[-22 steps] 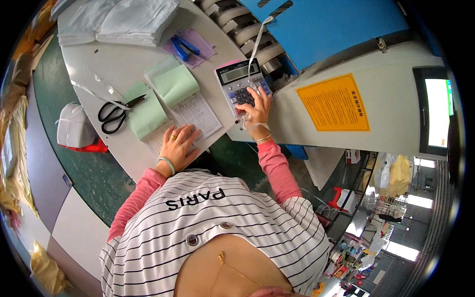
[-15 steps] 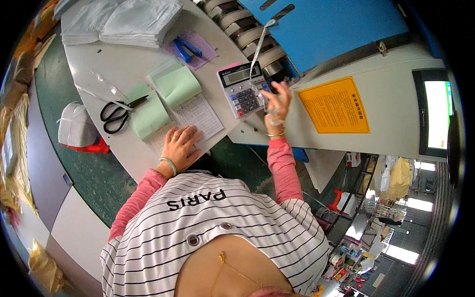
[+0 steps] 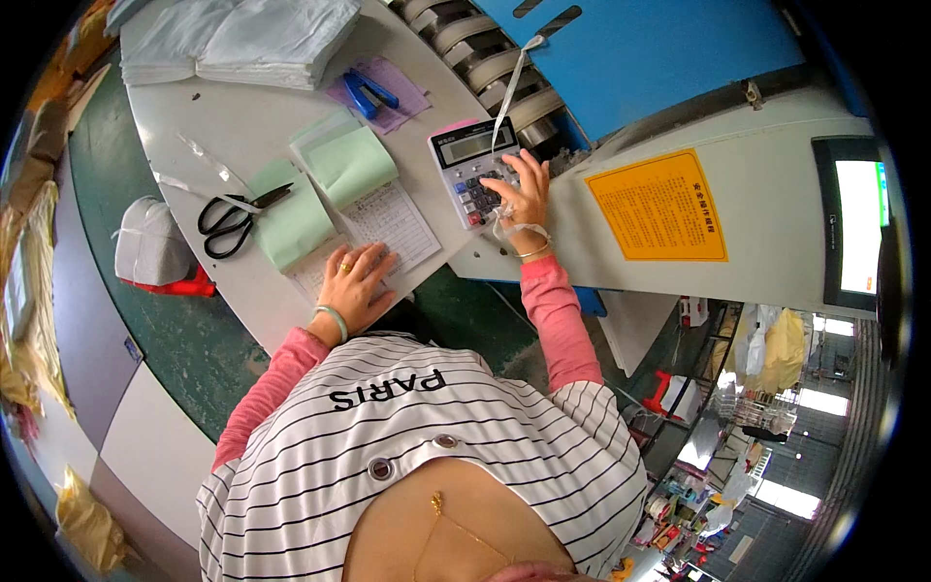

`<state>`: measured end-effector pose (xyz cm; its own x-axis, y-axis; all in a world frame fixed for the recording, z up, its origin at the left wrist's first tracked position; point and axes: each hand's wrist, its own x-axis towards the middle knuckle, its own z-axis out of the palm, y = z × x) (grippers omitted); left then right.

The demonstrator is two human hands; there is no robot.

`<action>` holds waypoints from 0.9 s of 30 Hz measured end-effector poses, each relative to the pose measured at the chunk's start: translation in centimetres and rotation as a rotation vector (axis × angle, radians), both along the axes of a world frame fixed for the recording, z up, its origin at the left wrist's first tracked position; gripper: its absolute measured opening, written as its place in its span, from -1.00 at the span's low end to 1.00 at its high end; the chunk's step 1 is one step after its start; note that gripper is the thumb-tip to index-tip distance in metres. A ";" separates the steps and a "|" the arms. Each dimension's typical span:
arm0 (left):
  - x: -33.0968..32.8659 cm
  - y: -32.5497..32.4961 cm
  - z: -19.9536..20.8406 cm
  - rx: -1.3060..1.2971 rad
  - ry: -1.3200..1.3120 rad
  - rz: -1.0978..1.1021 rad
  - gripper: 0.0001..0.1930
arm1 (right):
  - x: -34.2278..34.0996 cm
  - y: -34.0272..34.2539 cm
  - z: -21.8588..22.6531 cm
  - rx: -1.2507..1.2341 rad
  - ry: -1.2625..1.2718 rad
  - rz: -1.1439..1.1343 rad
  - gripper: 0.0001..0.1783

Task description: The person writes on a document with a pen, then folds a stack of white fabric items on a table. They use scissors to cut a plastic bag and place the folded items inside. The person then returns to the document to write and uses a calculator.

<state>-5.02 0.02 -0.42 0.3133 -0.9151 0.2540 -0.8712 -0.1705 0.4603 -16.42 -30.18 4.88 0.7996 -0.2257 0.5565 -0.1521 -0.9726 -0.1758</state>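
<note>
Here the right hand (image 3: 521,199) rests spread on the calculator (image 3: 472,171), fingers on its keys, while the left hand (image 3: 351,283) lies flat just beside it, pinning the ledger (image 3: 383,225) open for reading.

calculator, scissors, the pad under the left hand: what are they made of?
Calculator: looks like grey moulded plastic, matte, glassy display.
Scissors: dark, probably metal blades with black handles; the coating is unclear.
Pad: paper, pale green sheets over a white ruled page, matte.
</note>
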 end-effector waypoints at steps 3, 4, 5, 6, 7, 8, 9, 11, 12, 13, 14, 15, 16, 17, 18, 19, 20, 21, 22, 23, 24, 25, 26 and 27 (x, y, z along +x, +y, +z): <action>0.0 -0.1 0.0 -0.002 -0.002 -0.004 -0.39 | 0.6 0.4 -1.7 0.016 0.108 -0.049 -0.75; 0.0 -0.1 -0.1 -0.004 -0.002 -0.005 -0.39 | 0.5 0.5 -2.4 0.014 0.164 -0.073 -0.74; 0.0 -0.1 -0.2 -0.009 -0.003 -0.002 -0.39 | 0.7 0.7 -2.3 0.029 0.157 -0.072 -0.79; 0.0 -0.2 -0.3 -0.014 -0.004 0.000 -0.39 | 0.6 0.7 -2.0 0.037 0.147 -0.078 -0.79; 0.0 -0.2 -0.3 -0.013 -0.002 0.003 -0.39 | 0.6 0.5 -1.5 0.044 0.136 -0.084 -0.78; 0.0 -0.2 -0.2 -0.016 0.000 0.008 -0.40 | 0.6 0.3 -0.9 0.048 0.126 -0.088 -0.78; 0.0 -0.2 -0.1 -0.018 0.003 0.013 -0.40 | 0.1 0.1 -0.5 0.046 0.060 -0.079 -0.79; 0.0 -0.2 -0.2 -0.017 0.004 0.008 -0.39 | -1.2 -0.5 -0.8 0.060 -0.002 -0.150 -0.78; -0.1 -0.1 -0.2 -0.015 0.007 0.006 -0.39 | -1.9 -0.9 -0.9 0.069 -0.031 -0.184 -0.77; -0.1 -0.2 -0.3 -0.016 0.010 0.007 -0.38 | -2.5 -1.4 -1.0 0.049 -0.009 -0.221 -0.77; 0.0 -0.2 -0.3 -0.013 0.011 0.002 -0.37 | -2.8 -1.6 -1.2 0.039 -0.004 -0.221 -0.77; 0.0 -0.2 -0.3 -0.011 0.012 -0.002 -0.37 | -3.0 -1.8 -1.5 0.030 0.002 -0.222 -0.76; -0.1 -0.2 -0.3 -0.009 0.010 -0.003 -0.37 | -3.2 -2.0 -1.8 0.020 0.007 -0.222 -0.75; 0.0 -0.1 -0.3 -0.006 0.007 0.000 -0.36 | -3.0 -1.9 -1.9 0.006 0.031 -0.241 -0.73; 0.0 -0.1 -0.3 -0.003 0.003 0.002 -0.36 | -2.8 -1.7 -1.9 0.004 0.015 -0.255 -0.73; 0.0 -0.1 -0.2 -0.006 0.004 0.001 -0.36 | -2.7 -1.6 -1.9 0.001 -0.001 -0.269 -0.72; 0.0 -0.1 -0.2 -0.007 0.005 0.001 -0.36 | -2.4 -1.4 -1.8 0.000 -0.018 -0.282 -0.72; 0.0 0.0 -0.2 -0.008 0.005 0.001 -0.36 | -2.2 -1.1 -1.8 -0.023 0.032 -0.314 -0.72; 0.0 -0.1 -0.1 -0.014 0.009 -0.001 -0.37 | -1.9 -0.9 -1.7 -0.045 0.083 -0.345 -0.72; 0.0 -0.1 0.0 -0.020 0.012 -0.003 -0.38 | -1.7 -0.6 -1.6 -0.069 0.133 -0.378 -0.73; 0.0 -0.1 0.0 -0.027 0.015 -0.006 -0.38 | -1.5 -0.5 -1.4 -0.064 0.136 -0.370 -0.73; 0.0 -0.1 0.0 -0.021 0.012 -0.004 -0.38 | -1.3 -0.4 -1.1 -0.059 0.139 -0.362 -0.74; 0.1 -0.1 0.1 -0.017 0.010 -0.004 -0.38 | -1.0 -0.5 -0.9 -0.057 0.141 -0.356 -0.75; 0.1 -0.1 0.1 -0.014 0.006 -0.003 -0.38 | -0.9 -0.9 -0.7 -0.039 0.114 -0.330 -0.77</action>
<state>-4.91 -0.08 -0.30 0.3119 -0.9125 0.2648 -0.8688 -0.1610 0.4683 -17.36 -31.04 4.18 0.7448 -0.4628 0.4807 -0.4759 -0.8734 -0.1035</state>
